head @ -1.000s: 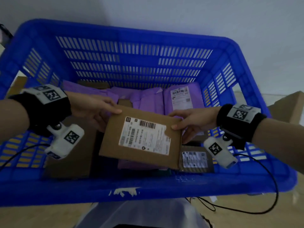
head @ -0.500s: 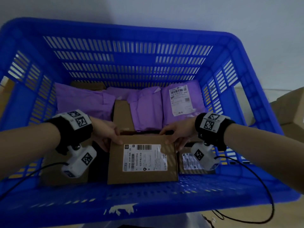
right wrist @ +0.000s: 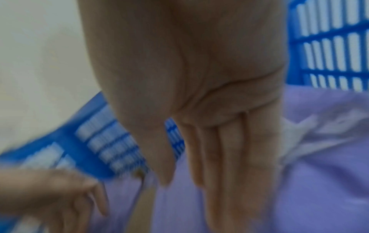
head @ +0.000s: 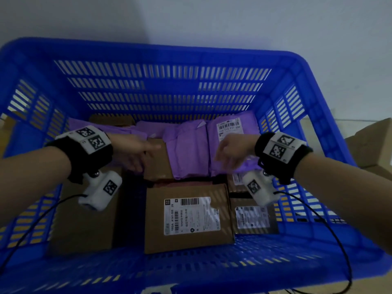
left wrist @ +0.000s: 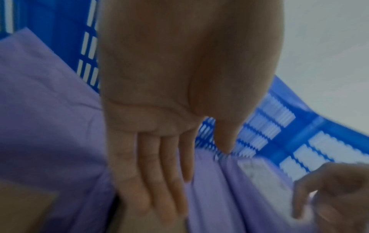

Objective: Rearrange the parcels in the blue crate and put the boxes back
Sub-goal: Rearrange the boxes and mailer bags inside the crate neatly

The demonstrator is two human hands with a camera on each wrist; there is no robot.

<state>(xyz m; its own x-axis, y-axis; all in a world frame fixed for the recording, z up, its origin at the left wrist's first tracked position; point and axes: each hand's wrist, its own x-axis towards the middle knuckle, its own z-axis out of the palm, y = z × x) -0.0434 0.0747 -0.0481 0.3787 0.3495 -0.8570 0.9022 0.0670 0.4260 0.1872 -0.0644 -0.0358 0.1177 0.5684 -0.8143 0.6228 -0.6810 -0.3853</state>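
Hands (head: 182,151) outstretched, fingers straight, above parcels (head: 188,149)

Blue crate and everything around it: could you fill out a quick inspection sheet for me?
Surface: floor, barely visible.
Job's things: blue crate holds purple parcels; labelled box lies flat near the front, smaller box beside it.
Clutter: nothing seen.
Grippers: left hand and right hand open, holding nothing.
Cables: black cable trails over the crate's front rim.
Surroundings: pale wall; cardboard boxes outside, right.
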